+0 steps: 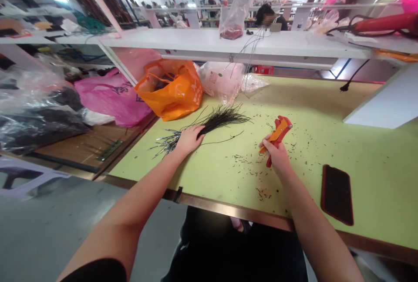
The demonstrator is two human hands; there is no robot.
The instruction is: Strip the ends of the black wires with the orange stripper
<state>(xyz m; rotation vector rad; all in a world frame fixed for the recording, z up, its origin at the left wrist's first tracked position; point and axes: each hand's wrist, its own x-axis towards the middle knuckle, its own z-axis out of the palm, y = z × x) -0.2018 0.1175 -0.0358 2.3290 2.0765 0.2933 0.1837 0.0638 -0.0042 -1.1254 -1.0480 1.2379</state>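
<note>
My left hand lies over a bundle of thin black wires, its fingers curled round part of it. The wires fan out to the right, and their silvery tips stick out to the left of the hand. One loose wire runs along the table just below the bundle. In my right hand I grip a red and orange wire stripper by its handles, with its head pointing up and away. Short black cut-off bits are scattered around and below it.
A phone lies on the yellow-green tabletop at right. Behind the wires stand an orange bag and clear plastic bags; a pink bag is further left. A white shelf crosses above the table. A person sits beyond.
</note>
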